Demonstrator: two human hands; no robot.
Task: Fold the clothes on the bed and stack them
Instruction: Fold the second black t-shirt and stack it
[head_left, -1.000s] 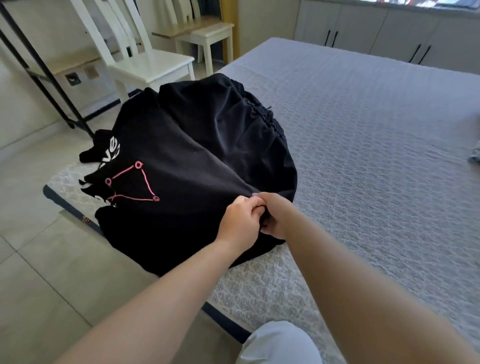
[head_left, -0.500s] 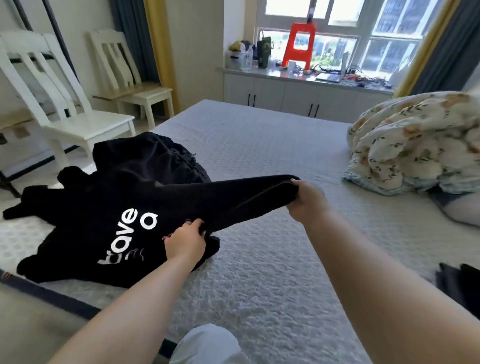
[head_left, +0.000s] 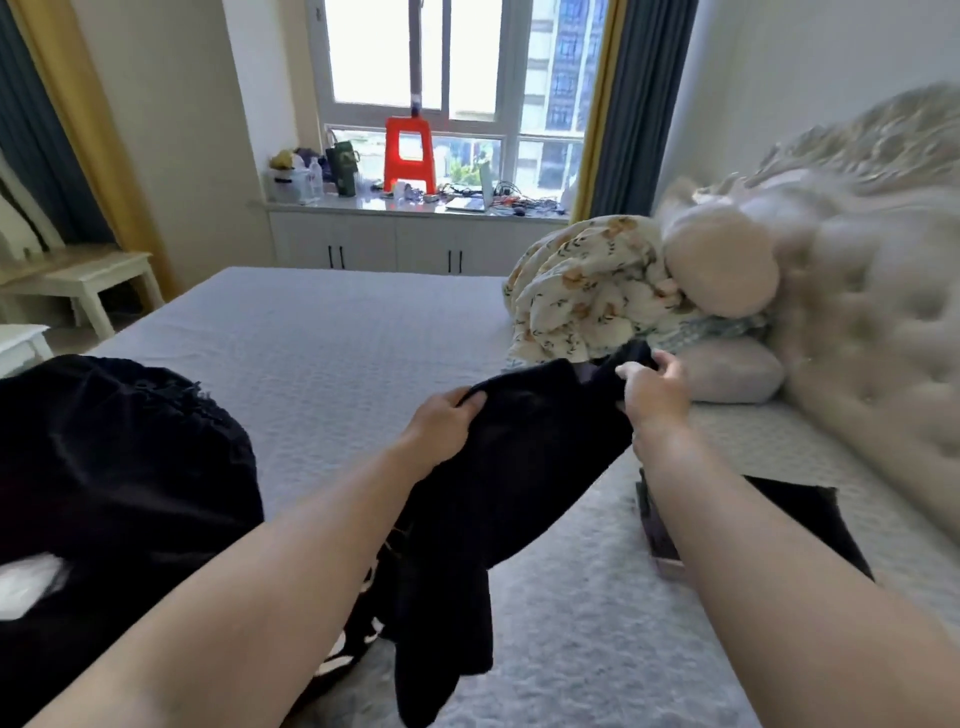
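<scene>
While both arms reach fwd, black garment (head_left: 509, 467) hangs lifted above grey bed (head_left: 337, 353), lower part trailing down. Left hand (head_left: 441, 423) grips its near-left edge; right hand (head_left: 655, 391) pinches far-right edge. Black pile (head_left: 114, 467) at left. Dark folded stack (head_left: 800, 512) under right forearm. Beyond: floral quilt (head_left: 582, 296), windowsill w/ red stool (head_left: 410, 156).
</scene>
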